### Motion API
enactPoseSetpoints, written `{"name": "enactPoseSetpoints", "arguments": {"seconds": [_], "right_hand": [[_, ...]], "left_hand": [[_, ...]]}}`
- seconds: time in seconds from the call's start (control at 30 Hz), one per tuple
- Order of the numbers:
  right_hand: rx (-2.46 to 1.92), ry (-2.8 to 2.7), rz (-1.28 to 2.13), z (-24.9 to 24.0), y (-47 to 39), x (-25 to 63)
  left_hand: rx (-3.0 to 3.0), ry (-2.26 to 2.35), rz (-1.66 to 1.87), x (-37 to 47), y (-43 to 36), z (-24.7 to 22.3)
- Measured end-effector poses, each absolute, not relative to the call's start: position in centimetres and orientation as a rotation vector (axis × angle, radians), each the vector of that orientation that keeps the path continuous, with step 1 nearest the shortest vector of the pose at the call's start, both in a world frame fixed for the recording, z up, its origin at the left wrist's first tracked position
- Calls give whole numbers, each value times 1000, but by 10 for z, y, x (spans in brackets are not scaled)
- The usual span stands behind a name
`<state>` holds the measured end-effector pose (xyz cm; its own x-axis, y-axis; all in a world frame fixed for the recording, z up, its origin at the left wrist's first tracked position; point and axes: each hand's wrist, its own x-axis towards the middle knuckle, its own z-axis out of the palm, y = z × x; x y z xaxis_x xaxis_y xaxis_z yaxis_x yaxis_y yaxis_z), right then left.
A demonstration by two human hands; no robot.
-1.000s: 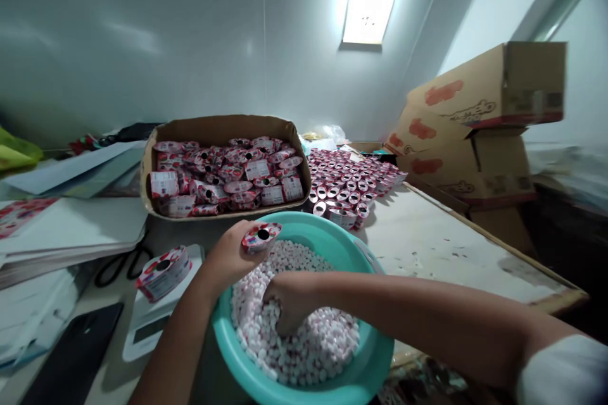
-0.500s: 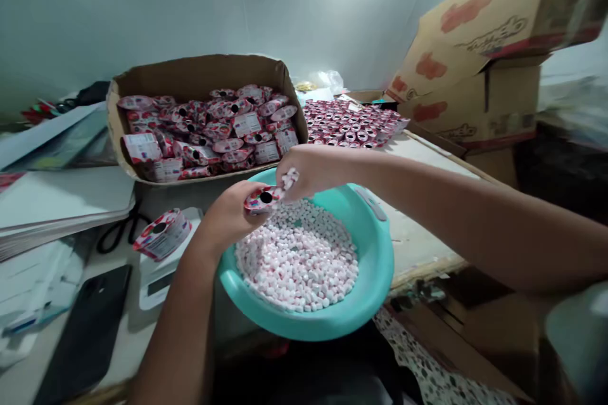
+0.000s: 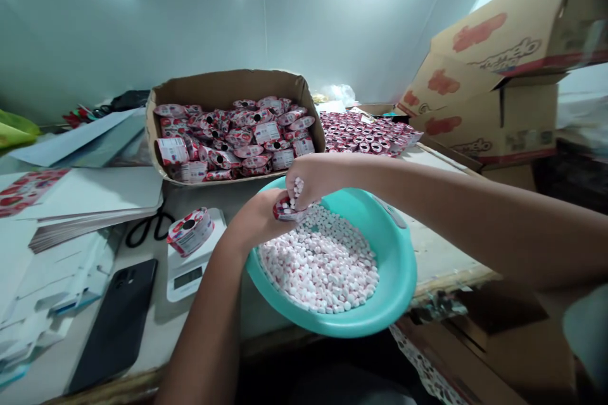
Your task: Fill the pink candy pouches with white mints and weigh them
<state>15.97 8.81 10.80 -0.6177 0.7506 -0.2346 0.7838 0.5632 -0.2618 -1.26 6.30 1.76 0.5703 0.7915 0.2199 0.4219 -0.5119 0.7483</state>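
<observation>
My left hand [image 3: 261,218] is closed round a small red and white packet [image 3: 286,209] above the left rim of a turquoise basin [image 3: 401,278]. White and pinkish tablets [image 3: 323,266] fill the bottom of the basin. Right over the packet's opening, my right hand [image 3: 308,178] is closed on a clump of these tablets, some showing between its fingers at the packet's mouth. Another packet [image 3: 190,232] stands on a white scale [image 3: 187,277] to the left of my left forearm.
Behind the basin is a cardboard box [image 3: 228,80] full of packets. More packets [image 3: 365,133] stand in rows to its right. A black phone [image 3: 116,323], scissors [image 3: 151,228] and paper stacks [image 3: 99,196] lie left. Large cartons [image 3: 503,107] stand right.
The view has shifted, so things appear farther right. My right hand has come over the packet's opening, which now has tablets at it instead of showing dark.
</observation>
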Motion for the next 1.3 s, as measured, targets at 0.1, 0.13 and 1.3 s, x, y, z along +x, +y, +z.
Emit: {"name": "enactPoseSetpoints", "arguments": {"seconds": [0.1,0.13,1.3], "right_hand": [[1338,2697,-527,115,87,159],[1343,2699,-527,117,86,160],[1162,2400,-764,-28,47,179]], "left_hand": [[2110,944,757,-13,64,17],[2098,939,758,-13,65,17],[2128,1198,932,-13,71,6]]}}
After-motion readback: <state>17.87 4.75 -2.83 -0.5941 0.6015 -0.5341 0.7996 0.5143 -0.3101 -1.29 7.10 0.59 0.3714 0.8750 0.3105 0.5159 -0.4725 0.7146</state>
